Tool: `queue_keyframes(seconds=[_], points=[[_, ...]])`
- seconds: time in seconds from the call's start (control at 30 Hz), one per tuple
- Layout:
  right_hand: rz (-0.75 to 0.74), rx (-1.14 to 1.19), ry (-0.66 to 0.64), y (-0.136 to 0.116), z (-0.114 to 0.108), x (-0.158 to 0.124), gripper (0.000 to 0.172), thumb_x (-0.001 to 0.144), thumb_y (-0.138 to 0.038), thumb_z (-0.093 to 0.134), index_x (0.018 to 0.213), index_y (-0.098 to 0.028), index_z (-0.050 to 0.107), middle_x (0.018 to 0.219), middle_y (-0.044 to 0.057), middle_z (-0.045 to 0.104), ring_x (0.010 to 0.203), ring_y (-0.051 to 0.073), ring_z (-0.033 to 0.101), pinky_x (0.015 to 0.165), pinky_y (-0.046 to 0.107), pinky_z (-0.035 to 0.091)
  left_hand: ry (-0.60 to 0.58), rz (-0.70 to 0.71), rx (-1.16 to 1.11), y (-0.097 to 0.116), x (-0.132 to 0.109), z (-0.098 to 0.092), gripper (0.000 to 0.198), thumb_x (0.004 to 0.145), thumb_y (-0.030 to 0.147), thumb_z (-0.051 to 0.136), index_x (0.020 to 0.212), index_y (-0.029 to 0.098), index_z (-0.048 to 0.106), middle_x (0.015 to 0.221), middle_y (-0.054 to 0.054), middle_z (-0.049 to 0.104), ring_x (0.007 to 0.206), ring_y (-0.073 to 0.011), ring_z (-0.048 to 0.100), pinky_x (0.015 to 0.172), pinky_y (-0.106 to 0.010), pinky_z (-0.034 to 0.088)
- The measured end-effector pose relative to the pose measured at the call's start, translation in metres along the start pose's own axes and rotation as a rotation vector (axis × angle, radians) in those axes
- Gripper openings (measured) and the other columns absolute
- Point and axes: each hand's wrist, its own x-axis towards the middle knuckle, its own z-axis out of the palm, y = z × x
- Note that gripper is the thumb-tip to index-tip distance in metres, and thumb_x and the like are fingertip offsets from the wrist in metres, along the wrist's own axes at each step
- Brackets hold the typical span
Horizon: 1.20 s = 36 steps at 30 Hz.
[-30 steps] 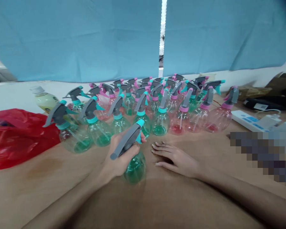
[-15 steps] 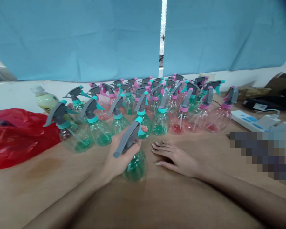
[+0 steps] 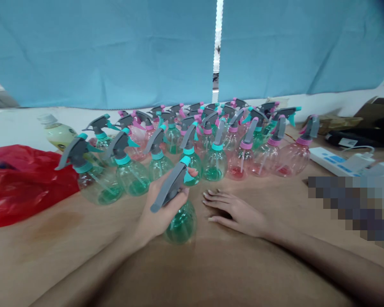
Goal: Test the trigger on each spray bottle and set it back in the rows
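Blue cloth (image 3: 115,51) covered the far side of the room, split by one bright vertical strip (image 3: 217,42), with white wall (image 3: 16,128) showing below. One green spray bottle (image 3: 181,226) stood at near centre: its neck was inside the curled, gripping fingers of the left hand (image 3: 163,204), and one fingertip lay beside the teal trigger (image 3: 188,175). Whether its base touched the table could not be told. The right hand (image 3: 240,213) lay palm down, fingers extended and slightly parted, just right of the bottle and apart from it.

Surface: brown tabletop (image 3: 281,200), with a darker stain (image 3: 56,224) at left. Far centre: close-set rows of teal-collared bottles (image 3: 136,179) and pink-collared bottles (image 3: 240,164). Left: red plastic bag (image 3: 25,187), and behind it a white-capped bottle (image 3: 59,134), tilted. Right: white power strip (image 3: 326,160), with a cardboard box (image 3: 377,113) farther off.

Held item: round, clear green body; gray sprayer head (image 3: 169,187), slanted, its teal nozzle (image 3: 184,160) aimed far and right.
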Motion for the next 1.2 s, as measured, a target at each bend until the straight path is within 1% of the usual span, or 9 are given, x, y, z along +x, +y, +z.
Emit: queue_keyframes(seconds=[0.2,0.33,0.57,0.7,0.9,1.03,1.2], points=[[-0.002,0.011,0.004,0.0006,0.0002,-0.0004,0.051,0.093,-0.047,0.047,0.138,-0.024,0.044,0.141,0.006,0.048,0.134,0.021,0.038,0.112,0.046,0.030,0.016,0.012,0.006,-0.0021,0.0000,0.0012,0.034,0.084,0.029,0.053,0.117,0.026,0.060,0.081,0.000,0.064,0.070,-0.0164,0.058,0.069,-0.030,0.049],[-0.001,-0.004,0.003,0.0001,-0.0001,-0.0003,0.051,0.093,-0.047,0.046,0.137,-0.023,0.044,0.141,0.006,0.047,0.134,0.021,0.038,0.112,0.045,0.030,0.012,0.006,-0.020,-0.0009,0.0006,0.0014,0.034,0.084,0.029,0.053,0.117,0.026,0.060,0.082,-0.001,0.063,0.067,-0.0157,0.056,0.070,-0.031,0.050],[0.002,-0.022,-0.011,0.0005,-0.0003,0.0001,0.052,0.093,-0.049,0.045,0.137,-0.021,0.045,0.142,0.007,0.047,0.134,0.021,0.038,0.113,0.045,0.029,0.030,0.006,0.004,0.0024,0.0011,0.0013,0.031,0.082,0.030,0.055,0.112,0.024,0.062,0.078,-0.001,0.063,0.071,-0.0173,0.058,0.067,-0.031,0.050],[0.004,-0.023,-0.014,0.0002,-0.0004,0.0002,0.052,0.093,-0.049,0.044,0.137,-0.021,0.044,0.141,0.006,0.047,0.134,0.020,0.038,0.113,0.044,0.029,0.016,0.008,-0.008,0.0004,0.0009,0.0017,0.033,0.084,0.029,0.053,0.116,0.024,0.060,0.084,-0.001,0.064,0.066,-0.0152,0.056,0.069,-0.031,0.050],[0.010,-0.036,-0.019,-0.0003,0.0001,-0.0002,0.053,0.094,-0.048,0.043,0.137,-0.018,0.044,0.142,0.007,0.046,0.135,0.020,0.036,0.114,0.043,0.027,0.009,0.012,-0.004,0.0008,0.0003,0.0011,0.033,0.085,0.030,0.053,0.117,0.025,0.059,0.075,0.001,0.058,0.068,-0.0155,0.055,0.071,-0.030,0.050],[-0.003,-0.031,-0.004,0.0008,0.0007,-0.0005,0.051,0.094,-0.048,0.044,0.137,-0.021,0.044,0.142,0.006,0.046,0.134,0.020,0.038,0.113,0.044,0.028,0.028,0.002,0.011,0.0026,0.0000,0.0015,0.032,0.083,0.030,0.053,0.114,0.024,0.060,0.075,0.000,0.059,0.070,-0.0163,0.056,0.068,-0.029,0.050],[-0.006,-0.024,-0.003,0.0016,0.0011,-0.0004,0.051,0.093,-0.048,0.044,0.137,-0.022,0.044,0.142,0.006,0.046,0.134,0.020,0.037,0.113,0.044,0.028,0.015,0.004,-0.010,-0.0008,0.0002,0.0019,0.033,0.084,0.030,0.053,0.116,0.026,0.059,0.078,0.001,0.059,0.066,-0.0148,0.054,0.071,-0.031,0.050]])
